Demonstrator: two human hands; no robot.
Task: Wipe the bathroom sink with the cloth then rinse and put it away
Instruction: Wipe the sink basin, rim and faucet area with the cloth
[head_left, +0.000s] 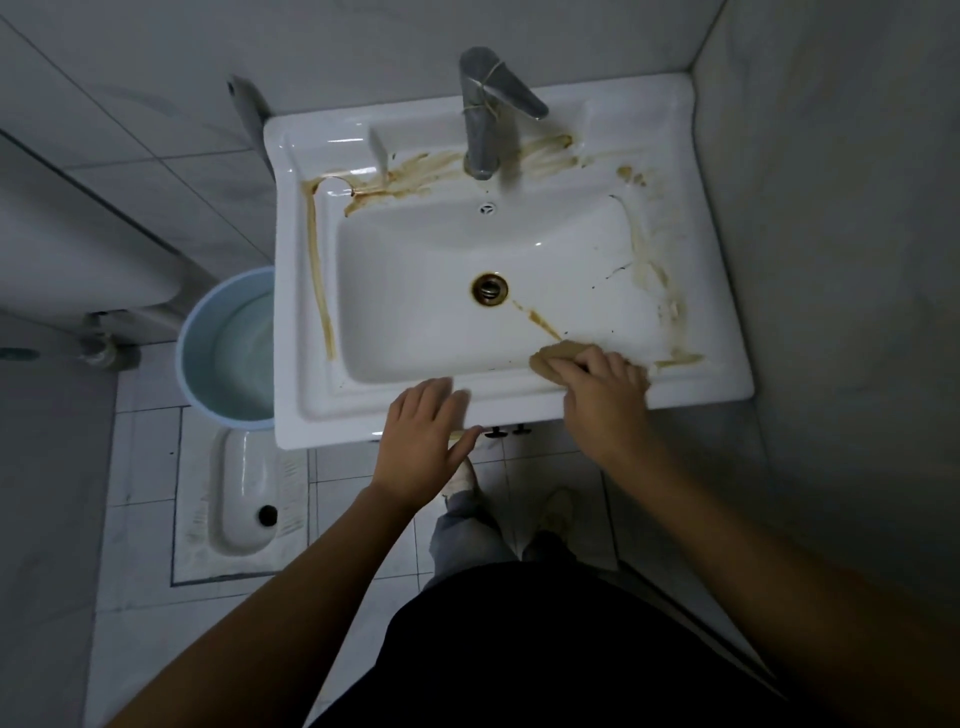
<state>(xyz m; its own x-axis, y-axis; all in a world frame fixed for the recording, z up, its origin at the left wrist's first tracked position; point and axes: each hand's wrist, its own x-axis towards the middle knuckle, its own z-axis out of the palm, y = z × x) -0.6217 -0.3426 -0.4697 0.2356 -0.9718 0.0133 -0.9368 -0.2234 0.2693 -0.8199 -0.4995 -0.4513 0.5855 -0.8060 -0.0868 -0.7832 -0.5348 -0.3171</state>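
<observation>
Pressing the tan cloth (550, 358) under the closed right hand (602, 387) at the sink (727, 374) front-right rim; brown streak (537, 319) runs up-left toward drain (489, 289). Left hand (418, 436), open, is rested flat.

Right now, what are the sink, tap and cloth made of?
Sink: likely glazed ceramic; glossy white with sharp highlights. Tap: metal, seemingly brushed; dull grey sheen. Cloth: soft tan fabric, bunched under the right hand; weave too small to tell.

Bare forearms, black top (545, 649), grey trousers (467, 535), pale shoes (558, 506).
</observation>
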